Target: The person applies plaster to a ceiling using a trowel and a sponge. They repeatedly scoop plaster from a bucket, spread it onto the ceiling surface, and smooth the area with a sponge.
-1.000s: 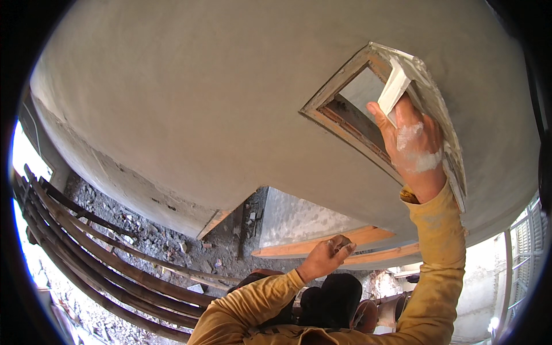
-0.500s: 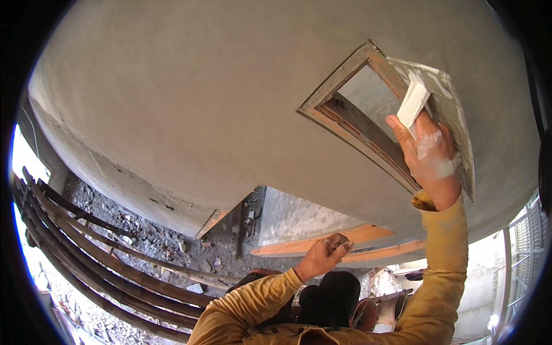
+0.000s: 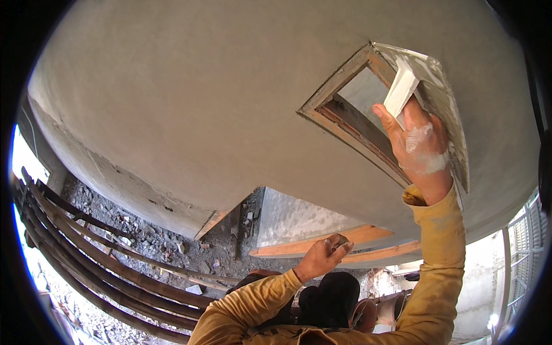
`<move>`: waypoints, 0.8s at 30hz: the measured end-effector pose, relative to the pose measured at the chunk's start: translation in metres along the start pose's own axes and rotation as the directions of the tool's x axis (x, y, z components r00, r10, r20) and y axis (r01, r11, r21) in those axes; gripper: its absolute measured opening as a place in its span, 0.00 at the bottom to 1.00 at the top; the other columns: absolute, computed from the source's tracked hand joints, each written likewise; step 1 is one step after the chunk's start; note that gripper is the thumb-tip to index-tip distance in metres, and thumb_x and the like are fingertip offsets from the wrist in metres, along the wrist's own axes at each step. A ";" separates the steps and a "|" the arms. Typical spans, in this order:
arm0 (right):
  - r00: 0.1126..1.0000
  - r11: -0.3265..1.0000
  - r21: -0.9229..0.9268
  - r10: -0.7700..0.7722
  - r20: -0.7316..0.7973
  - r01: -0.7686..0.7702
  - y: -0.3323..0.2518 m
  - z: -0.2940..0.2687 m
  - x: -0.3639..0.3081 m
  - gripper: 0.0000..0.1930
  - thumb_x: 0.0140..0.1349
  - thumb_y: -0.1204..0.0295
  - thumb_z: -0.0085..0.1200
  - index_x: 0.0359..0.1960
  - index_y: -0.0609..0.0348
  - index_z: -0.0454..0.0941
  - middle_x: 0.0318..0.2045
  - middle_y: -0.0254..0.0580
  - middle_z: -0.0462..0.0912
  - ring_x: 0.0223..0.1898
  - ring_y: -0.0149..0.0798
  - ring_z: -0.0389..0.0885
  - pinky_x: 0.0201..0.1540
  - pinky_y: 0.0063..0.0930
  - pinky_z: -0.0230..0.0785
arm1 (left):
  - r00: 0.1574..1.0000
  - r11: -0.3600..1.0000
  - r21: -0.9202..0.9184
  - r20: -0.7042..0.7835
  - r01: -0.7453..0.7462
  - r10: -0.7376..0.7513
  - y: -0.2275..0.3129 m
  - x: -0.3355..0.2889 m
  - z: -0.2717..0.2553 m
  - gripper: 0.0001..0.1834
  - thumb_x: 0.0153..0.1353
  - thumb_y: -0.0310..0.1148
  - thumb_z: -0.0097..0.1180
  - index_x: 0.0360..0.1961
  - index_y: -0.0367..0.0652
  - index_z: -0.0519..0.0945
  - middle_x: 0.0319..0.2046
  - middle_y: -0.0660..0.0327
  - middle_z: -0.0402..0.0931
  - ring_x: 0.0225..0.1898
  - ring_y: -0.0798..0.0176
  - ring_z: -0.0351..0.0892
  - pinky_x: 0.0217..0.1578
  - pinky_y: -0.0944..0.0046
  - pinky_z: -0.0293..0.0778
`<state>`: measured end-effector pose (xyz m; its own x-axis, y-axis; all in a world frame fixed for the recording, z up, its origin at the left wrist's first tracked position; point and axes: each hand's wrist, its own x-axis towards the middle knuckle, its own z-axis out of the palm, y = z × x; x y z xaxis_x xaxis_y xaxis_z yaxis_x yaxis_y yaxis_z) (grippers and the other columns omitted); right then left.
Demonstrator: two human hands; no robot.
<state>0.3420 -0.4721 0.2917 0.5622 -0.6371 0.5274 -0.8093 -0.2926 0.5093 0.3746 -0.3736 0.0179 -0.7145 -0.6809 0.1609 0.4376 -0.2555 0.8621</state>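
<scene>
Poles (image 3: 172, 289) run below and left of the wooden frame (image 3: 339, 81); broad grey wall (image 3: 172, 103) lies open left of it. Below the frame, the left hand (image 3: 322, 257) is curled, perhaps around something small. Along the frame's right side, the right hand (image 3: 422, 144) grips a pale, smeared, straight-edged float (image 3: 444, 98), with narrower wall beyond.

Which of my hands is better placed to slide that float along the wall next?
Probably the right hand: it grips the float by its white handle. The left hand is lower in view, away from the float.
</scene>
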 end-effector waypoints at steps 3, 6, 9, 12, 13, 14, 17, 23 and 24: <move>1.000 1.000 -0.005 -0.013 -0.019 0.012 0.001 0.003 0.001 0.13 0.58 0.64 0.62 0.30 0.58 0.71 0.16 0.46 0.76 0.17 0.51 0.76 0.19 0.37 0.66 | 1.000 1.000 -0.014 -0.010 -0.021 0.020 -0.001 0.001 0.000 0.20 0.66 0.43 0.52 0.41 0.31 0.75 0.29 0.56 0.77 0.29 0.67 0.74 0.32 0.66 0.72; 1.000 1.000 0.002 0.000 -0.018 0.000 0.001 0.005 0.001 0.13 0.58 0.64 0.61 0.30 0.58 0.71 0.16 0.46 0.77 0.18 0.52 0.76 0.20 0.38 0.67 | 0.999 0.999 -0.016 -0.022 -0.034 0.034 -0.001 0.001 -0.001 0.20 0.66 0.43 0.52 0.41 0.31 0.76 0.29 0.55 0.77 0.29 0.66 0.74 0.33 0.66 0.72; 1.000 1.000 -0.002 0.003 -0.024 -0.003 -0.001 0.006 0.003 0.13 0.58 0.63 0.61 0.29 0.58 0.72 0.17 0.47 0.77 0.20 0.52 0.77 0.22 0.40 0.68 | 0.999 0.999 -0.023 -0.022 -0.025 0.024 -0.003 0.003 -0.002 0.20 0.66 0.43 0.52 0.41 0.31 0.76 0.28 0.55 0.77 0.29 0.66 0.74 0.33 0.65 0.72; 0.999 0.999 -0.036 0.021 0.026 -0.020 -0.005 -0.001 0.008 0.14 0.59 0.62 0.61 0.28 0.58 0.73 0.17 0.47 0.77 0.21 0.54 0.77 0.24 0.42 0.68 | 1.000 1.000 -0.012 -0.014 -0.013 0.013 -0.004 0.005 -0.003 0.20 0.66 0.43 0.52 0.41 0.31 0.76 0.28 0.56 0.77 0.29 0.66 0.74 0.32 0.65 0.72; 0.998 0.998 -0.050 0.032 0.054 -0.029 -0.006 -0.003 0.008 0.14 0.59 0.62 0.60 0.28 0.58 0.73 0.17 0.48 0.77 0.22 0.54 0.77 0.24 0.42 0.68 | 1.000 1.000 -0.002 -0.012 -0.011 0.011 -0.003 0.005 -0.004 0.20 0.66 0.43 0.52 0.41 0.31 0.75 0.27 0.56 0.77 0.28 0.66 0.74 0.32 0.65 0.72; 0.998 0.996 -0.082 0.023 0.064 -0.018 -0.006 -0.003 0.007 0.14 0.59 0.62 0.60 0.28 0.59 0.73 0.17 0.48 0.77 0.21 0.54 0.77 0.24 0.42 0.68 | 1.000 1.000 0.008 -0.009 -0.009 0.009 -0.002 0.005 -0.004 0.20 0.66 0.43 0.52 0.41 0.31 0.75 0.27 0.56 0.77 0.28 0.66 0.74 0.32 0.64 0.72; 0.996 0.990 -0.144 0.025 0.090 -0.012 -0.003 -0.007 0.002 0.14 0.59 0.61 0.60 0.28 0.59 0.74 0.17 0.49 0.76 0.20 0.55 0.76 0.24 0.43 0.68 | 1.000 1.000 -0.007 -0.005 0.019 -0.019 -0.009 0.005 -0.001 0.21 0.66 0.43 0.52 0.40 0.31 0.75 0.26 0.56 0.76 0.28 0.67 0.73 0.30 0.65 0.71; 0.997 0.998 -0.032 0.056 0.044 -0.054 0.001 -0.015 -0.014 0.14 0.59 0.62 0.60 0.28 0.59 0.72 0.16 0.48 0.76 0.19 0.55 0.75 0.21 0.41 0.67 | 1.000 1.000 0.014 0.022 -0.019 0.019 -0.003 0.001 -0.007 0.21 0.67 0.43 0.50 0.44 0.31 0.74 0.35 0.56 0.79 0.31 0.69 0.77 0.33 0.68 0.75; 0.999 0.999 -0.022 0.043 0.025 -0.043 0.001 -0.015 -0.015 0.14 0.59 0.62 0.60 0.28 0.59 0.72 0.16 0.48 0.76 0.19 0.54 0.76 0.21 0.41 0.67 | 1.000 1.000 0.016 0.021 -0.005 0.004 -0.002 0.001 -0.006 0.21 0.67 0.43 0.50 0.43 0.31 0.74 0.33 0.56 0.79 0.31 0.69 0.76 0.34 0.67 0.74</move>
<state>0.3353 -0.4521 0.2940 0.5221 -0.6668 0.5318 -0.8286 -0.2489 0.5014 0.3765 -0.3774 0.0136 -0.7240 -0.6674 0.1746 0.4320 -0.2413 0.8690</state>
